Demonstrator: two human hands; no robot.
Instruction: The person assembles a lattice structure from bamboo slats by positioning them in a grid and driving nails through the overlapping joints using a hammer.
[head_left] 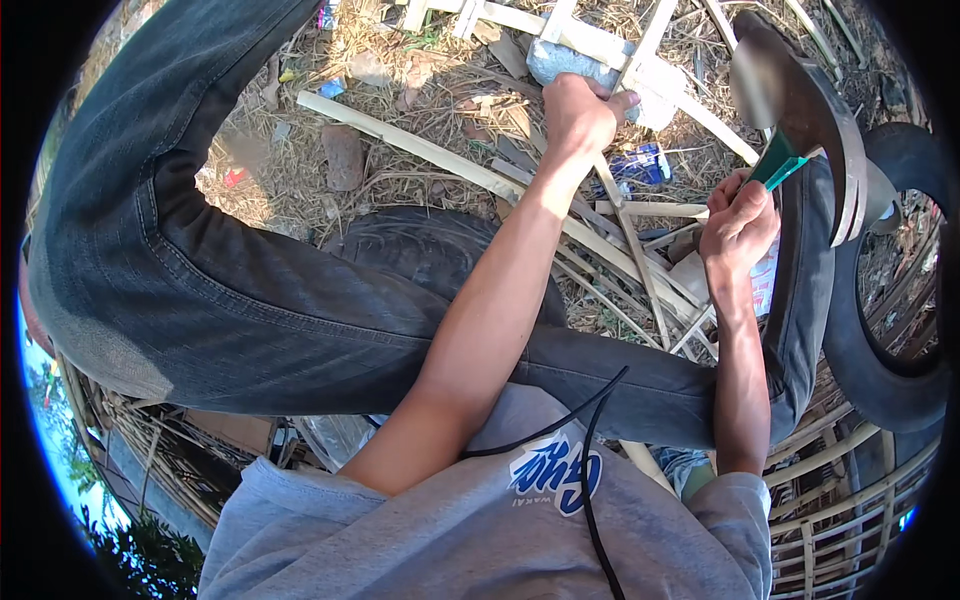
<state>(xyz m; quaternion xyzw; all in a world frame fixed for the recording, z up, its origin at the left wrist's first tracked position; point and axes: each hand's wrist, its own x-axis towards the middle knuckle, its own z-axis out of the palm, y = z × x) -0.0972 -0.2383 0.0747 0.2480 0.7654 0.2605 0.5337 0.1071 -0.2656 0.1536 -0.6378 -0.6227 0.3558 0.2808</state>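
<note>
My right hand (742, 225) is closed round the green handle (778, 160) of a claw hammer (828, 120), raised at the right with its head toward the camera. Farther ahead, my left hand (580, 115) is closed at the spot where pale wooden strips (632, 188) cross, holding a strip there. Its fingertips are partly hidden, so I cannot tell whether something small is pinched in them. Beneath the crossing lies a grey-white block (575, 65), probably stone or concrete, with the strips resting over it.
A long pale strip (400, 140) runs diagonally over straw-littered ground. Black tires lie between my legs (410, 245) and at the right (850, 300). Blue wrapper litter (645, 163) is beside the strips. My bent legs (280, 300) frame the work area. A woven bamboo frame (830, 530) stands at lower right.
</note>
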